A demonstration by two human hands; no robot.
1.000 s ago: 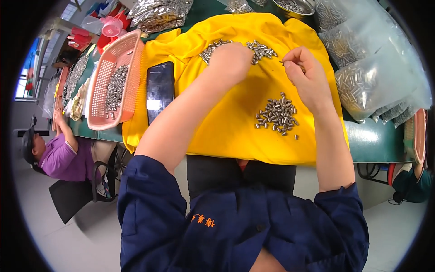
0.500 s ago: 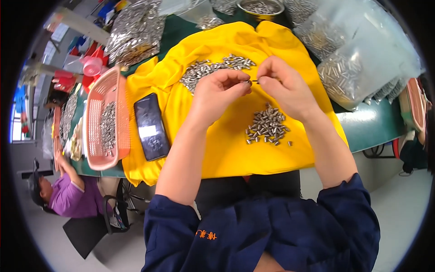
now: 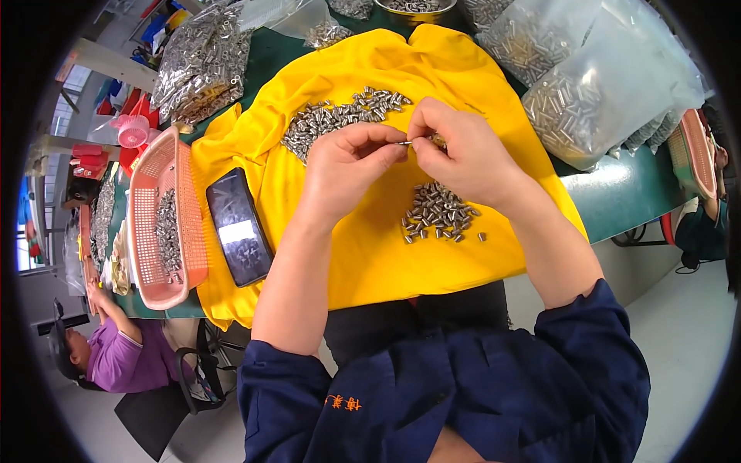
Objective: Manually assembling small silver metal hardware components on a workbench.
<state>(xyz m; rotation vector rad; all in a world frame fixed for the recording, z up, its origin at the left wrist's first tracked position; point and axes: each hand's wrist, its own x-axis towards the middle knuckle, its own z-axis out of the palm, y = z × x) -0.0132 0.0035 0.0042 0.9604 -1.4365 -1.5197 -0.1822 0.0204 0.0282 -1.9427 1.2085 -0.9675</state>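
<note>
Two hands meet over a yellow cloth [image 3: 370,255] spread on a green tabletop [image 3: 617,197]. At the far left edge of the scene, a person in a purple top [image 3: 116,359] sits at the same tabletop. Right of that, a pink plastic basket [image 3: 189,231] holds small metal pieces, and just beside it a dark phone [image 3: 238,226] lies flat on the cloth's left part. Farther off, a clear bag of metal parts [image 3: 202,62] rests on the tabletop. On the cloth's far side lies a long heap of small metal sleeves [image 3: 340,116]. The left hand [image 3: 343,166] and the right hand [image 3: 463,158] are close together, fingertips nearly touching, both pinched on one small metal pin [image 3: 407,142] held between them above the cloth's middle. Near the right hand, a smaller pile of finished metal pieces [image 3: 438,216] sits on the cloth. To the far right, large clear bags of metal tubes [image 3: 587,100] lean on the tabletop.
</note>
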